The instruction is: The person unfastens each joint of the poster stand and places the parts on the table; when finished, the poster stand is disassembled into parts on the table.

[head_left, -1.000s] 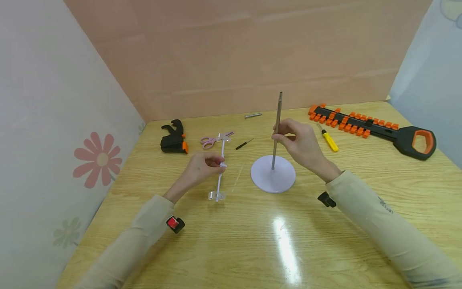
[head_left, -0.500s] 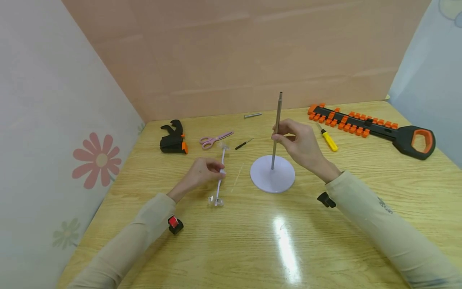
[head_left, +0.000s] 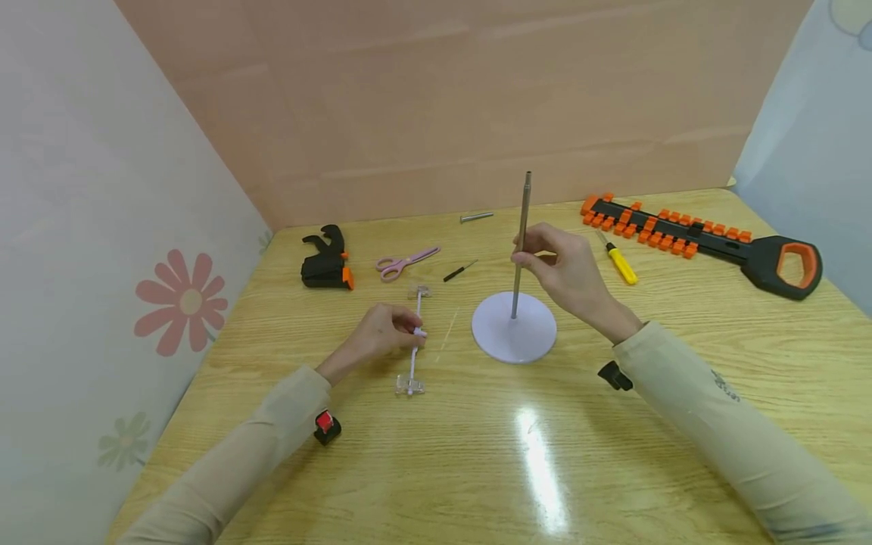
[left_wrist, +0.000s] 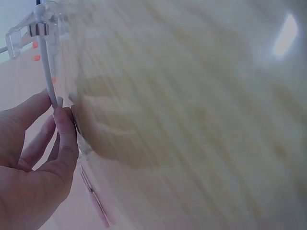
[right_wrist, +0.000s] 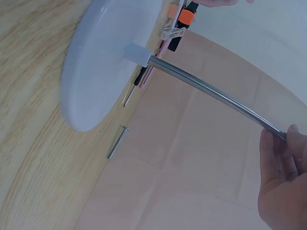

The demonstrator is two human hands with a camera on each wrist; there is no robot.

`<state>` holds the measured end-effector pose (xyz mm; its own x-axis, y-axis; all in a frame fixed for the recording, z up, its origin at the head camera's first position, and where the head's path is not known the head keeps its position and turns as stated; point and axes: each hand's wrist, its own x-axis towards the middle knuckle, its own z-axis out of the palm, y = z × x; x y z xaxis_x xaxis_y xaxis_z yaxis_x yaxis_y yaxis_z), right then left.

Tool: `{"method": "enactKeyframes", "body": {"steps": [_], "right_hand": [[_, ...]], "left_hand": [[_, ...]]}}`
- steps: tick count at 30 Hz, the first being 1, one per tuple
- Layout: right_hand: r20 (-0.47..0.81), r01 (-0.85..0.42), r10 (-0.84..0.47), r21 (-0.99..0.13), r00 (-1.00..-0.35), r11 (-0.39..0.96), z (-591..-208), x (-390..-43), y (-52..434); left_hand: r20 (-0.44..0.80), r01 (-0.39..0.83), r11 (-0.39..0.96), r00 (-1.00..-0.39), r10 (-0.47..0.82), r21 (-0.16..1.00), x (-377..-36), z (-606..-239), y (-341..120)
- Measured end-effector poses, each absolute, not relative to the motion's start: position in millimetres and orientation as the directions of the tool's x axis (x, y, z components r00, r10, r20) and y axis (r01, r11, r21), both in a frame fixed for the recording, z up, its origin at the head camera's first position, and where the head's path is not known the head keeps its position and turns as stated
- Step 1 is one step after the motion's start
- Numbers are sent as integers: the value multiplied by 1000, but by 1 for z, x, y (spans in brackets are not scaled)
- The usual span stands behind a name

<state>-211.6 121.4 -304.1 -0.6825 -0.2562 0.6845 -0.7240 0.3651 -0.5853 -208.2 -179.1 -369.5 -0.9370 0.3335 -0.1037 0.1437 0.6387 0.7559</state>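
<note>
A thin metal rod [head_left: 521, 242] stands upright in a round white base [head_left: 514, 327] on the wooden table. My right hand [head_left: 562, 272] pinches the rod about halfway up; the right wrist view shows the same rod [right_wrist: 211, 93] running from the base [right_wrist: 105, 62] to my fingertips [right_wrist: 280, 158]. My left hand [head_left: 381, 329] pinches a thin white bar with clear clips at both ends [head_left: 414, 341], low over the table left of the base. In the left wrist view the bar [left_wrist: 48, 72] rises from between my fingers [left_wrist: 62, 129].
Along the back of the table lie a black and orange clamp [head_left: 327, 261], pink scissors [head_left: 403, 263], a small black-handled tool [head_left: 460, 270], a metal pin [head_left: 477, 217], a yellow-handled tool [head_left: 620, 261] and a saw with orange blocks [head_left: 708, 238]. Panels wall the left, back and right sides.
My left hand has drawn the clip bar a little toward me and down, away from the scissors. The right hand stays on the rod.
</note>
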Motion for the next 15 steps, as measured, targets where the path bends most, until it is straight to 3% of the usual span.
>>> {"method": "enactKeyframes", "body": {"steps": [15], "right_hand": [[671,-719,-266,-606,-692,342,-305,-212,121]], "left_hand": [[-107,191,683,-923,369,705,-212,-369,-178]]}}
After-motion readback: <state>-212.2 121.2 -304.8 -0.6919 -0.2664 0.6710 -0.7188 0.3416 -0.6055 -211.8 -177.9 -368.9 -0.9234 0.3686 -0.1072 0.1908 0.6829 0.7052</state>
